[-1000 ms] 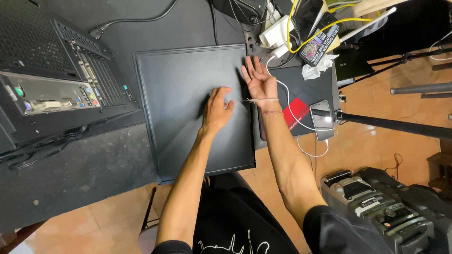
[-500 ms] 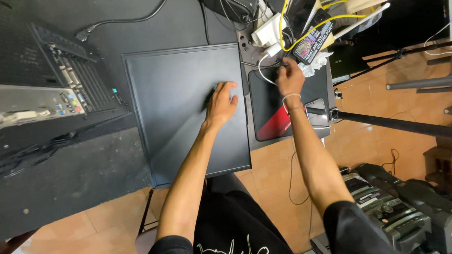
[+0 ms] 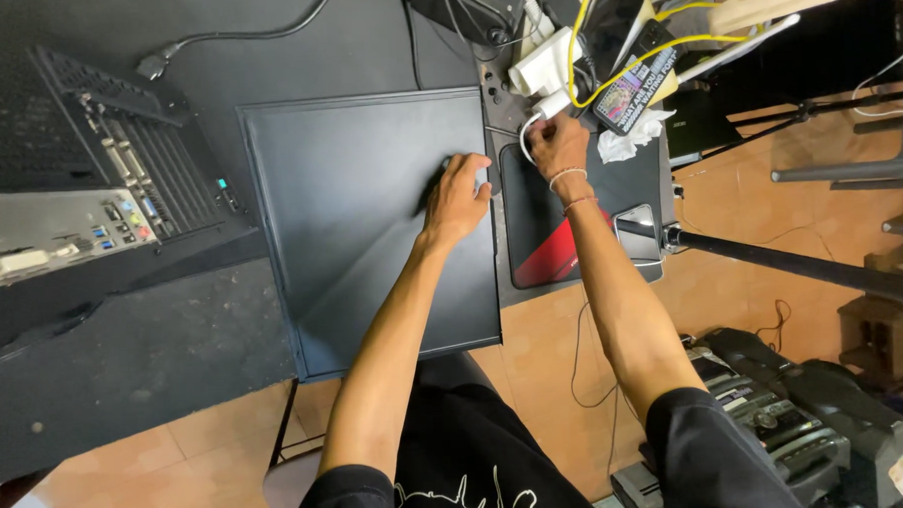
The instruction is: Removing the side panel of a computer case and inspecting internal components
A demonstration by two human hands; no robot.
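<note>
Left hand [image 3: 456, 196] lies flat, fingers spread, on the black panel's [image 3: 355, 217] right edge, while right hand [image 3: 560, 146] pinches a white cable [image 3: 529, 124] near the table's far edge.

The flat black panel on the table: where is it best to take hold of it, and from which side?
Probably the near edge of the black panel, from the person's side: it lies flat, and that edge overhangs the table, so fingers can go under. The left hand rests on top near its right edge.
</note>
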